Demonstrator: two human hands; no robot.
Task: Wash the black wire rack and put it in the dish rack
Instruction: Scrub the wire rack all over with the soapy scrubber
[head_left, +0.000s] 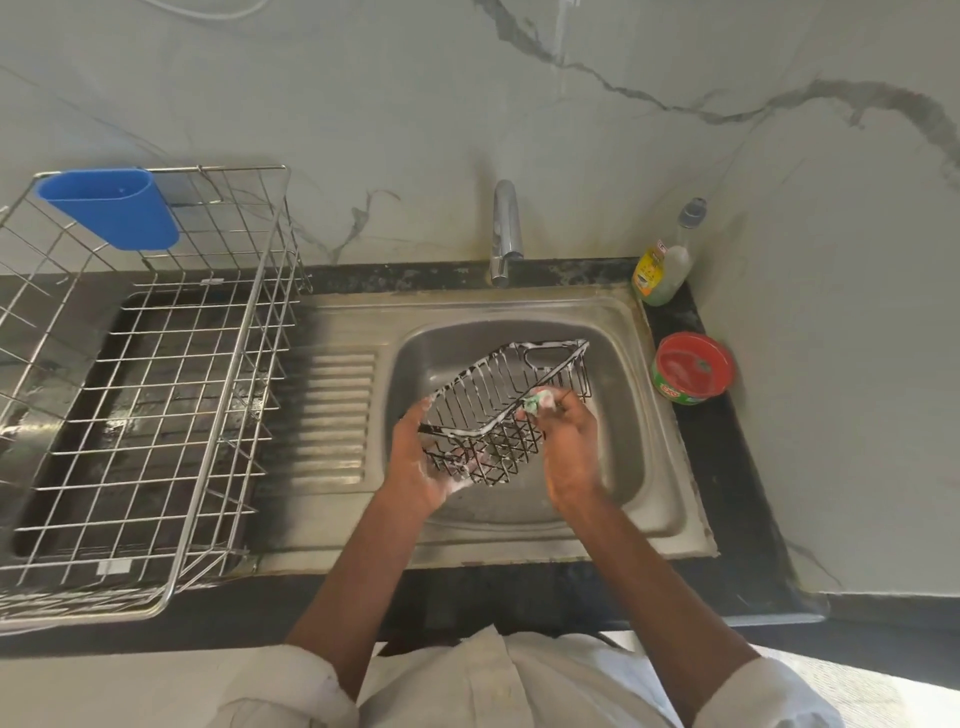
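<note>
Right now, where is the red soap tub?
Head view, right side: the red soap tub sits on the dark counter beside the sink, just in front of the dish-liquid bottle.

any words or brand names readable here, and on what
"EXO", in white on red, on the green side of the round soap tub with the red top, right of the sink: blurred, so a likely reading only.
Yellow label on the clear bottle by the tap: print and red marks there, too small and blurred to read.
Dish rack, blue holder, black wire rack: no text.
</note>
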